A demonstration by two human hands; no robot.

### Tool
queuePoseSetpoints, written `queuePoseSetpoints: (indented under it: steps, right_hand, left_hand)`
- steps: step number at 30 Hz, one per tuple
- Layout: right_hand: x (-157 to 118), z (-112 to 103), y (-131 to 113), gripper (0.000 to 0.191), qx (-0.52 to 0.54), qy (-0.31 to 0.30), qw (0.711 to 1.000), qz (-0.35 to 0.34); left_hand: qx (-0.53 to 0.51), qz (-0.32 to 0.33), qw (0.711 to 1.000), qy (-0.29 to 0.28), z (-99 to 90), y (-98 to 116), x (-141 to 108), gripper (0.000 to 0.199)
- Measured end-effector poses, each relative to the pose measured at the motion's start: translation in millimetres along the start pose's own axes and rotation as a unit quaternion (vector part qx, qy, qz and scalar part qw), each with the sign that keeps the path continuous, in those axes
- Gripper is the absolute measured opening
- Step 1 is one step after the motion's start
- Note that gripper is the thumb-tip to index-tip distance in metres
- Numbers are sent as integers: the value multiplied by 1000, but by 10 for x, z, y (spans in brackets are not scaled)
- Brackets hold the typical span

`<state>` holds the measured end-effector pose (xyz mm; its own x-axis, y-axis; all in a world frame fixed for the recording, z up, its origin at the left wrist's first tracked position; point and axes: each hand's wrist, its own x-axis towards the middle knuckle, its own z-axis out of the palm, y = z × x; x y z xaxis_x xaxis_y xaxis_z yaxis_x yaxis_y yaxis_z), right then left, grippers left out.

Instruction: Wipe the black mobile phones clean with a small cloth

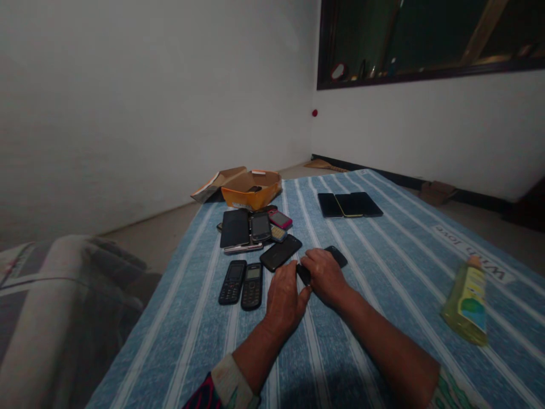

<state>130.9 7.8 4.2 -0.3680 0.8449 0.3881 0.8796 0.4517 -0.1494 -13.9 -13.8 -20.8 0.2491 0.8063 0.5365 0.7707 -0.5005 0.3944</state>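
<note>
Fingers of the left hand [281, 298] and right hand [327, 279] hold a small dark device [304, 275] between them; a slack pinch could drop it on the striped cloth [193, 341]. Beyond, a bump could topple the stacked phones [260, 226].

Cloth [187, 335] spread on table; all devices + box + btl on it. Far L: open box [251, 199], flap [217, 184] out to its L, sm. obj. [254, 189] inside. Pile of phones [260, 227] just near side of box, some overlapping. Lone phone [281, 253] at pile's near R edge. Two keypad phones [242, 285] side by side, near side of pile, upright axis roughly near-far. Sm. item [303, 275] btwn L hand [283, 298] & R hand [327, 276], R of keypad pair. Another phone [337, 257] just beyond R hand, partly hidden. Flat devices [349, 205] in a row, far R of pile. Btl [466, 307] near R, well apart.
</note>
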Motion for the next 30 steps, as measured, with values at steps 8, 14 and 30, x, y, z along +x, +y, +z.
queuePoseSetpoints:
  steps: [8,14,30]
  right_hand:
    - [-36,-107,382,21,-62,-5,984,164]
    - [-115,-130,297,18,-84,-15,981,172]
    - [-210,-322,-129,15,-82,-84,984,132]
  left_hand:
    - [4,-12,1000,-18,-4,2,-8,57]
    - [6,-17,1000,-25,8,5,-7,57]
    - [5,5,1000,-20,-1,-3,-11,52]
